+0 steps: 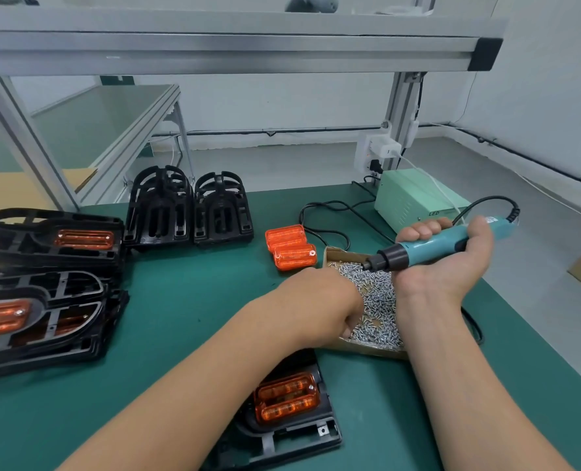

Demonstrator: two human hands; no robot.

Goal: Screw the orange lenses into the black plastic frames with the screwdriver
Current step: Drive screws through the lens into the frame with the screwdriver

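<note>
My right hand (452,256) grips a teal electric screwdriver (435,248), palm up, its black tip over a cardboard box of small silver screws (374,300). My left hand (326,300) reaches into that box, its fingertips down among the screws and hidden from view. A black plastic frame (282,433) with an orange lens (287,397) seated in it lies at the near edge under my left forearm. Two loose orange lenses (290,248) lie stacked behind the box.
Stacks of black frames with fitted orange lenses (44,287) fill the left side of the green mat. Two piles of empty black frames (190,209) stand at the back. A pale green power unit (414,198) with cables sits back right. An aluminium shelf frame (214,45) runs overhead.
</note>
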